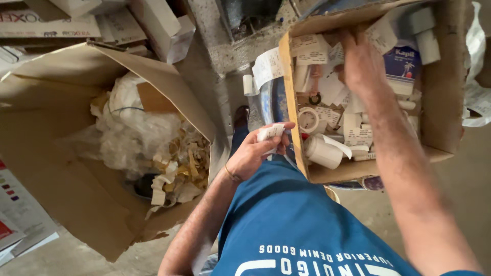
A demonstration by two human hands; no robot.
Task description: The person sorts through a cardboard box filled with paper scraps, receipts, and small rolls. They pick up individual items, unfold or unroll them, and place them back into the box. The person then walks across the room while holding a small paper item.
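Bare concrete floor (215, 56) is seen between two cardboard boxes. A small folded paper slip (271, 132) is pinched between the thumb and fingers of the left hand (253, 153), held just beside the near wall of the right-hand box (291, 102). The right hand (362, 64) is plunged into that box, among paper rolls (322, 152), loose slips and a blue-and-white carton (403, 64); its fingers are curled downward, but whether anything is grasped cannot be told, since the fingertips are buried in the paper.

Sorting here would best be done by lifting one piece at a time, so that the heap is not spilled over the rim.

The large open box (46, 153) at left, with crumpled plastic and paper scraps, is cut off by the frame edge.
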